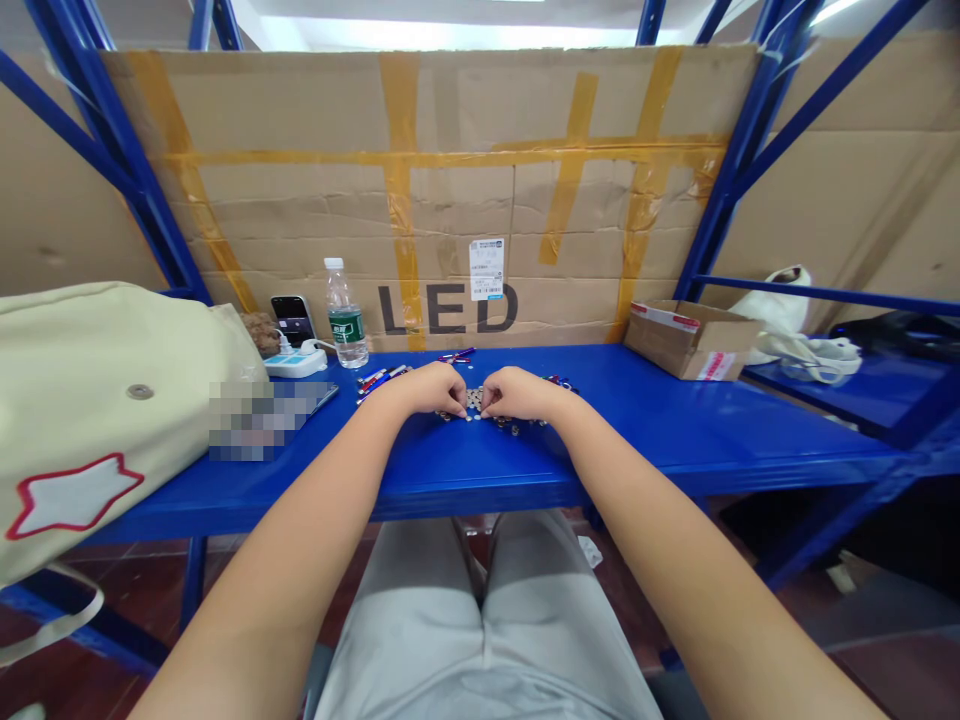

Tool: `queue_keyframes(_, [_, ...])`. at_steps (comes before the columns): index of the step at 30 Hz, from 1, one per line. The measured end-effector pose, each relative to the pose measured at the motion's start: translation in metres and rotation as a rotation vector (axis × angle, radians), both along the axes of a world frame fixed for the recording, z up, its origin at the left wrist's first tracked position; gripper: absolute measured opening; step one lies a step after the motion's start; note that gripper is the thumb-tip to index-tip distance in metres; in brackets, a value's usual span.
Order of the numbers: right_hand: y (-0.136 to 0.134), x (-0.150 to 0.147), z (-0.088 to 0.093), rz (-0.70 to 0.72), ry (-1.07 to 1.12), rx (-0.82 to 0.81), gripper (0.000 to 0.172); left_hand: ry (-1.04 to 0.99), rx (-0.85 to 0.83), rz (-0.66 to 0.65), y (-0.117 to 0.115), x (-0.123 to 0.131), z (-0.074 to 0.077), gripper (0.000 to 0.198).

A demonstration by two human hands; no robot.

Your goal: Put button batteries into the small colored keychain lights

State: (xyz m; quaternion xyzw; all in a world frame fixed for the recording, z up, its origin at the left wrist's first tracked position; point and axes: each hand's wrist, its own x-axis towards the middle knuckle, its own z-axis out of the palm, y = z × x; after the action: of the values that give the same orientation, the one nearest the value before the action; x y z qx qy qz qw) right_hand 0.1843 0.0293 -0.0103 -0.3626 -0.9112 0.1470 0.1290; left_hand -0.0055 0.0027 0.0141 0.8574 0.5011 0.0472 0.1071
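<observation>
My left hand (427, 390) and my right hand (519, 393) rest side by side on the blue metal shelf (480, 465), fingers curled down. Between them lies a heap of small silver metal pieces (474, 400), and both sets of fingertips reach its edges. Whether either hand grips any pieces is hidden by the fingers. Left of my left hand lie several slim red-and-blue sticks (381, 381). A similar red-and-blue piece (457, 355) lies just beyond my hands, and more small coloured pieces (559, 382) sit past my right hand.
A cream cloth bag (97, 400) fills the shelf's left end. Behind it are a water bottle (346, 314), a phone (293, 319) and a white power strip (296, 362). An open cardboard box (690, 340) stands right. Taped cardboard (450, 200) printed "LED" forms the backing, within blue steel racking.
</observation>
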Motion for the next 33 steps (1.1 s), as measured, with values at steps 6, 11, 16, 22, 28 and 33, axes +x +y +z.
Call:
queue_keyframes(6, [-0.003,0.004,0.003,-0.017,-0.001,-0.084,0.007,-0.057,-0.019,-0.072,0.002,-0.005,-0.001,0.023])
queue_keyframes(11, [0.0,0.008,0.006,-0.094,0.164,0.091,0.012,-0.026,-0.036,-0.128,0.005,0.0,-0.006,0.021])
queue_keyframes(16, [0.006,0.012,0.006,-0.204,0.157,0.165,0.013,-0.012,-0.031,-0.073,0.002,0.006,-0.005,0.019])
queue_keyframes(22, [0.002,0.02,0.01,-0.162,0.039,0.042,0.012,-0.017,0.032,-0.039,-0.001,0.011,-0.004,0.016])
queue_keyframes(28, [0.001,0.022,0.01,-0.062,-0.066,-0.109,0.016,-0.029,0.054,-0.065,0.002,0.012,-0.007,0.017])
queue_keyframes(33, [0.0,0.019,0.009,-0.062,-0.068,-0.137,0.016,-0.017,0.023,-0.097,-0.001,0.012,-0.003,0.015])
